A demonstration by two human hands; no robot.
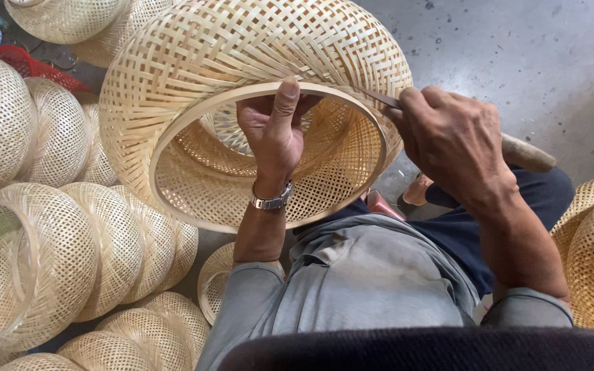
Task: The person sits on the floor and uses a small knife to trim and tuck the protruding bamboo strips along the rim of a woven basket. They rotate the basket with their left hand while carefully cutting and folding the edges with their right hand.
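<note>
Left hand [274, 130] reaches inside large woven bamboo basket [242, 75], thumb over wooden rim [194, 120], grip clamped on it. Right hand [452, 141] grip closed round wooden-handled knife [527, 154], blade at rim's right edge. Basket held above lap. Finished baskets [49, 254] stacked left on concrete floor [537, 62].

Head camera – looking down, close in

1. The woven bamboo basket [194, 75] is pale, round and bulging, tipped on its side over the lap, its hoop-rimmed opening facing the camera.
2. The knife [517, 151] has a thin metal blade laid against the rim's upper right edge, with a wooden handle.
</note>
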